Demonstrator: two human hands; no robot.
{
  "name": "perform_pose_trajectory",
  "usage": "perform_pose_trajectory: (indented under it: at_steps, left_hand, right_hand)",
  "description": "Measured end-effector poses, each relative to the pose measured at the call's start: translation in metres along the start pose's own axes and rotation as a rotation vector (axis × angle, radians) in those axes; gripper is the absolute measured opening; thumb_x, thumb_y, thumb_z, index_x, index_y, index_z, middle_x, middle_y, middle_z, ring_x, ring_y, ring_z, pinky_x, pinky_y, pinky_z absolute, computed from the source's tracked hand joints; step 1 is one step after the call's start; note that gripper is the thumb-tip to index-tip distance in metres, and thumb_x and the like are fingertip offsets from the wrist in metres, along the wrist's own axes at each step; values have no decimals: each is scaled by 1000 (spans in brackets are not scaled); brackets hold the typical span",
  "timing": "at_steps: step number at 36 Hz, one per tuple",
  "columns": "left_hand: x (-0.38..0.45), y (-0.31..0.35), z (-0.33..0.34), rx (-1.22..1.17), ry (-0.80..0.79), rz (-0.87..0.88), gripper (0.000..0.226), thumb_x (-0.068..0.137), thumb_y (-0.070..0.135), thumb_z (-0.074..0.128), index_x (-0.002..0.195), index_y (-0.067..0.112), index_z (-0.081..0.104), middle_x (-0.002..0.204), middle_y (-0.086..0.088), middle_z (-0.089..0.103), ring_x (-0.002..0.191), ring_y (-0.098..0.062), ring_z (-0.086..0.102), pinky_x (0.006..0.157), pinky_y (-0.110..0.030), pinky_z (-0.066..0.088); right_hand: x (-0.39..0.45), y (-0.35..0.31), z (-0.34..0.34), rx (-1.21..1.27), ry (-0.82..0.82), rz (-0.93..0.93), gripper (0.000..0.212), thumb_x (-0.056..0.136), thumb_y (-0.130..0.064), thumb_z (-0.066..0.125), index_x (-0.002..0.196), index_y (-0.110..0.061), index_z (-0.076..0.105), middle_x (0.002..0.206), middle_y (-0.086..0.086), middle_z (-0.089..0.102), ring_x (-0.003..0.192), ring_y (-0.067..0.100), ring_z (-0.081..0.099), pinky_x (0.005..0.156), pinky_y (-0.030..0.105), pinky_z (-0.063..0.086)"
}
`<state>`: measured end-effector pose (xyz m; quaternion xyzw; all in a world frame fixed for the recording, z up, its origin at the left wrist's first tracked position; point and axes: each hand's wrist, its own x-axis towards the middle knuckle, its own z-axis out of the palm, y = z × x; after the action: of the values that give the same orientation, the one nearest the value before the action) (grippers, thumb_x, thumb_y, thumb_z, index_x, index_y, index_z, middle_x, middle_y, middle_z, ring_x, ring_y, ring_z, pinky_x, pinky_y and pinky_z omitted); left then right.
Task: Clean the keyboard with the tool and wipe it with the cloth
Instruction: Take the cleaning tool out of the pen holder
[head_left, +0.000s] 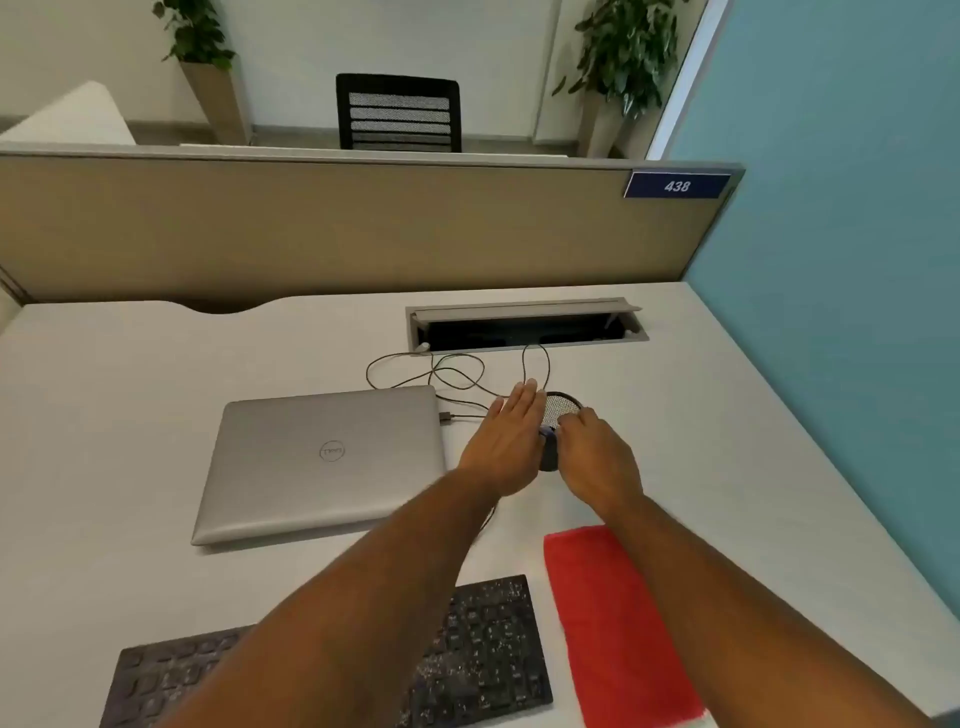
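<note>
Both hands at the tool (558, 415): left hand (501, 441) flat, fingers straight beside it; right hand (597, 457) pinching it, keyboard (483, 634) untouched.

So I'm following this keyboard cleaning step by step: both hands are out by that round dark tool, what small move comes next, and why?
Probably close the right hand on the tool and lift it off the desk. Its fingers already curl over the tool, the left hand lies flat and open beside it, and the keyboard looks speckled with crumbs, with the red cloth lying unused.
</note>
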<state>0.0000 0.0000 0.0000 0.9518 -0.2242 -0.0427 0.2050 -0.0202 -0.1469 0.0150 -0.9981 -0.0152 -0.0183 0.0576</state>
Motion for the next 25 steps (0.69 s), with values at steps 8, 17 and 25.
perform_pose_trajectory:
  at_steps: [8, 17, 25]
  left_hand:
    - [18, 6, 0, -55, -34, -16, 64, 113, 22, 39, 166, 8, 7, 174, -11, 1, 161, -23, -2, 128, -35, -2]
    - [21, -2, 9, -91, -41, -60, 61, 112, 21, 40, 165, 7, 13, 173, -13, 9, 160, -24, 7, 128, -35, 3]
    - [21, -4, 12, -37, -41, -35, 61, 113, 26, 38, 165, 8, 12, 173, -14, 8, 160, -26, 8, 128, -38, 4]
  right_hand:
    - [5, 8, 3, 60, -76, -6, 26, 108, -29, 38, 108, -18, 62, 107, 3, 67, 86, 21, 63, 78, 35, 56]
    - [14, 12, 6, 155, -169, 7, 31, 110, -29, 38, 120, -18, 65, 114, 7, 70, 97, 23, 67, 90, 34, 56]
    - [14, 14, 8, 228, -113, 24, 30, 108, -27, 41, 117, -19, 69, 113, 6, 71, 97, 22, 67, 89, 31, 55]
